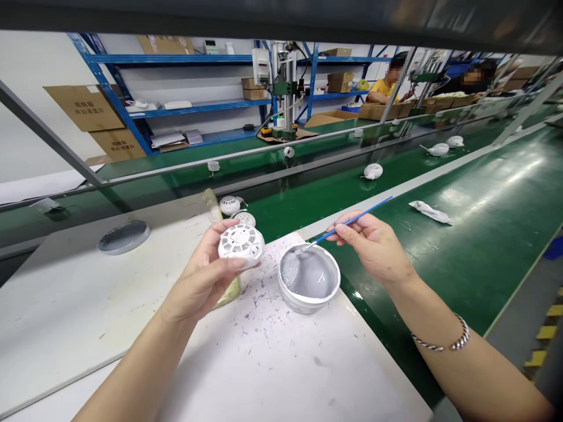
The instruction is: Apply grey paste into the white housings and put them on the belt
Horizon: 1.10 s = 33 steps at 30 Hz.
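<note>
You are cradling a white perforated plastic cap (pixel 241 244) in your left hand (pixel 204 275), with your fingers (pixel 222 233) curled up behind it and your thumb (pixel 240 264) lying along its near edge, so it is sitting firmly inside your grip. Your right hand (pixel 373 249) is pinching a thin blue brush (pixel 352 221) in a narrow hold between thumb and fingertips. The brush is slanting down, and its tip is reaching over the rim of a white tub (pixel 308 305) of grey paste (pixel 308 274). The tub is standing on a white board (pixel 281 363), just beside the cap and not touching it. Two more white caps (pixel 229 205) are sitting just behind your left hand, and a grey-smeared round lid (pixel 124 237) is lying off to the left. Beyond your right hand, a green conveyor belt (pixel 461 264) is carrying further white caps (pixel 373 171) and a crumpled packet (pixel 431 212). A twisted bracelet (pixel 440 335) is circling your right wrist.
</note>
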Tool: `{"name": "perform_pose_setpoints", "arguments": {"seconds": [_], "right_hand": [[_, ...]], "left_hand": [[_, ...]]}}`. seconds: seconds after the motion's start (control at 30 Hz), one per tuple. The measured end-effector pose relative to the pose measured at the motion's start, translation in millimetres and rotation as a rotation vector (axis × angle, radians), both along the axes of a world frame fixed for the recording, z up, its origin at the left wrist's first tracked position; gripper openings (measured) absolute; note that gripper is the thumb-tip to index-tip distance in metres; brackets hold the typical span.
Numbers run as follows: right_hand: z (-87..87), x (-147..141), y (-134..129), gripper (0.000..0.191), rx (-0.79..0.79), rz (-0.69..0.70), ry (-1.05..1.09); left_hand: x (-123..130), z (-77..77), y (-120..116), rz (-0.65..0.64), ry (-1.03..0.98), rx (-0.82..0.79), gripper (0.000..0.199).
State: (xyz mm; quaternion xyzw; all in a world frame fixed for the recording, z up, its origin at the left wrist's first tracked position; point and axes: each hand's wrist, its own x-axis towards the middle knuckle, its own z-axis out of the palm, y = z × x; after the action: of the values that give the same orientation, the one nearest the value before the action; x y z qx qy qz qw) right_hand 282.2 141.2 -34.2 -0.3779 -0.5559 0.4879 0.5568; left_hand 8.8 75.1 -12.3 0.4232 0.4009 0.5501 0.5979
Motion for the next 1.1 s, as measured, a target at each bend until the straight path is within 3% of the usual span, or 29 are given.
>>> {"name": "perform_pose_setpoints", "arguments": {"seconds": [0.2,0.43,0.6,0.7,0.93,1.1], "right_hand": [[2.7,-1,0,0.027,-0.02,-0.044,0.061],[4.3,-2,-2,0.028,-0.173,0.009,0.245],[6.3,-5,-9,0.023,-0.253,0.058,0.386],[8.7,-7,-11,0.023,-0.27,0.056,0.408],[20.0,-17,-25,0.021,-0.267,0.098,0.459],[24.4,-28,-49,0.011,-0.093,0.241,0.335]], "left_hand": [[5,0.6,-11,-0.155,0.115,-0.019,0.044],[12,-3.8,-17,-0.087,0.272,0.001,0.03],[14,-2.7,-24,-0.108,0.391,0.044,0.04],[17,0.7,-27,-0.045,0.439,0.031,0.038],[26,0.6,-30,-0.075,0.18,-0.113,0.038],[32,5.8,-35,-0.119,0.046,-0.214,0.035]]}}
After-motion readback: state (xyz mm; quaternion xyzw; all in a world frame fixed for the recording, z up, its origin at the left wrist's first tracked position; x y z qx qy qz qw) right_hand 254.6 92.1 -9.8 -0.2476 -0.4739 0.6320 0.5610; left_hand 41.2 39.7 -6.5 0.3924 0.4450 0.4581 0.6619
